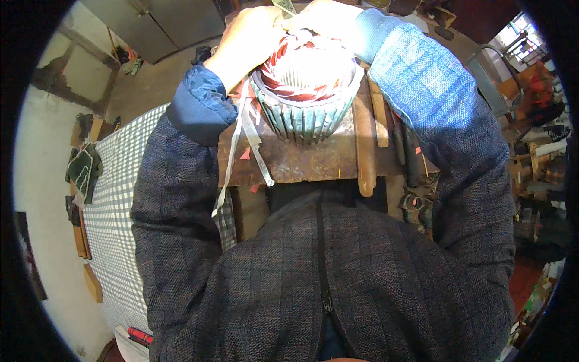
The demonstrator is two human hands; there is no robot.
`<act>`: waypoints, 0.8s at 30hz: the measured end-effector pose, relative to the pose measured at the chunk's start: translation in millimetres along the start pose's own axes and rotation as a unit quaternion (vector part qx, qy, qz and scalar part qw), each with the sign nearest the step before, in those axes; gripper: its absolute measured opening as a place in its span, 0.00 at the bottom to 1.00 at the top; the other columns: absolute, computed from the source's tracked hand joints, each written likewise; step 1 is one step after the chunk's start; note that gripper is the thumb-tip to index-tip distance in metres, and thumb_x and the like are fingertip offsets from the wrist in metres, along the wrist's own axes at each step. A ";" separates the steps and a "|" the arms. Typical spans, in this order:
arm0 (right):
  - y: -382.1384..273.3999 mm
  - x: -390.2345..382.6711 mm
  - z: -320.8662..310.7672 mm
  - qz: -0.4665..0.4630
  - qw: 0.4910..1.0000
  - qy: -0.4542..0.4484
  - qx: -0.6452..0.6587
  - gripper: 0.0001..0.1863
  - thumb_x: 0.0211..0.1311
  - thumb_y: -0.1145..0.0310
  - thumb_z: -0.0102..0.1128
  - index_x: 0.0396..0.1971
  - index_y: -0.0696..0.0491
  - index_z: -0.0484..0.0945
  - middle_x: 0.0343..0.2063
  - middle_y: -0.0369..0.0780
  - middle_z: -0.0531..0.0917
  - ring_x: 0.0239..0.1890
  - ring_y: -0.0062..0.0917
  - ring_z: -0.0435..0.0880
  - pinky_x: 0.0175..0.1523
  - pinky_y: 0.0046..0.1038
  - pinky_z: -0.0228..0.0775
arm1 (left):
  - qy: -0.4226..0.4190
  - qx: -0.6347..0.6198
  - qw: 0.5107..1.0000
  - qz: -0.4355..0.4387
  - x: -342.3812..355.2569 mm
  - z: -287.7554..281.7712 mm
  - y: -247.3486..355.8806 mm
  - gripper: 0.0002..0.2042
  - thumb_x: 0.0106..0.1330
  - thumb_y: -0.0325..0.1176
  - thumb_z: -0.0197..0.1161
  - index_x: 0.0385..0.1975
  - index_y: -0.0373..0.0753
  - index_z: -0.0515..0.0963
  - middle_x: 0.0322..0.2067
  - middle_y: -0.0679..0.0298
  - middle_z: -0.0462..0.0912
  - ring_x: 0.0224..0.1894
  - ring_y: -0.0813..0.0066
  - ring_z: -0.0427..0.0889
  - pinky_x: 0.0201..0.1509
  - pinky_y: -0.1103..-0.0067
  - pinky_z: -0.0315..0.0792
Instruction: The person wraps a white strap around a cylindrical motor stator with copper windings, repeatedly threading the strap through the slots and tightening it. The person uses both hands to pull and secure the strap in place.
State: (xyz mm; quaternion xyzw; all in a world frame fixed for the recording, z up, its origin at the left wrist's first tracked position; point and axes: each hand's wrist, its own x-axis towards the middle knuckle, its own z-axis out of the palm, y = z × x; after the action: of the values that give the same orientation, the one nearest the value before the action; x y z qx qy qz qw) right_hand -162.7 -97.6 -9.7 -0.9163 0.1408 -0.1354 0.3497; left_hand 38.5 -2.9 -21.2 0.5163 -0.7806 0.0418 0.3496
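Note:
A motor stator [301, 117] with a ribbed grey-green housing stands on a worn wooden bench top [310, 166]. Reddish copper windings [280, 78] ring its open upper end. Both hands meet at the far side of that ring, washed out by bright light. My left hand [250, 45] is closed at the far left of the windings, and my right hand [329, 24] is closed beside it. What their fingers grip is lost in the glare. A small greenish flat piece [284, 6] shows between them; I cannot tell which hand touches it. White tape strips [244, 130] hang left of the stator.
Right of the stator lie a wooden stick [365, 148] and a shorter wood piece [379, 114]. A checked cloth [120, 199] covers a surface at left. A metal-framed chair [497, 78] stands at far right near piled clutter. Grey cabinet doors [157, 27] are at the back.

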 end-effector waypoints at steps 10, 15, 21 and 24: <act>0.2 1.9 -1.9 -0.212 0.977 -0.013 -0.004 0.06 0.62 0.70 0.63 0.35 0.52 0.86 0.29 0.41 0.87 0.32 0.28 0.86 0.42 0.31 0.78 | 0.138 -0.016 0.990 0.008 -26.9 11.0 12.4 0.08 0.68 0.33 0.63 0.33 0.33 0.79 0.33 0.53 0.83 0.37 0.54 0.85 0.45 0.68 0.78; 22.1 0.1 0.2 -0.213 0.971 0.043 -0.096 0.06 0.64 0.66 0.61 0.33 0.51 0.85 0.28 0.39 0.86 0.34 0.30 0.86 0.42 0.32 0.79 | 0.084 0.015 0.996 0.015 -16.0 4.1 13.4 0.10 0.69 0.35 0.64 0.33 0.34 0.80 0.33 0.53 0.83 0.36 0.54 0.84 0.44 0.69 0.78; 39.8 17.7 -4.9 -0.239 0.944 0.016 -0.225 0.11 0.70 0.66 0.55 0.29 0.51 0.81 0.24 0.38 0.82 0.29 0.29 0.83 0.39 0.32 0.77 | -0.009 0.003 0.999 -0.050 -9.8 -6.4 0.9 0.11 0.69 0.36 0.63 0.29 0.34 0.82 0.26 0.51 0.82 0.27 0.54 0.81 0.35 0.69 0.76; 35.8 27.9 -4.5 -0.125 0.992 0.017 -0.010 0.13 0.74 0.66 0.53 0.28 0.51 0.80 0.24 0.36 0.81 0.28 0.28 0.82 0.38 0.31 0.77 | -0.031 -0.009 0.996 -0.086 -5.3 -4.2 -5.3 0.13 0.70 0.38 0.63 0.31 0.33 0.78 0.23 0.54 0.77 0.25 0.65 0.74 0.34 0.72 0.72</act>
State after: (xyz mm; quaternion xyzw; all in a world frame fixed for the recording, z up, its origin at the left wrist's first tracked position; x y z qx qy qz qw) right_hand -144.3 -135.8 -26.6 -0.9276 0.0325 -0.1923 0.3187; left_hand 46.2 0.6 -22.8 0.5793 -0.7442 -0.0108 0.3323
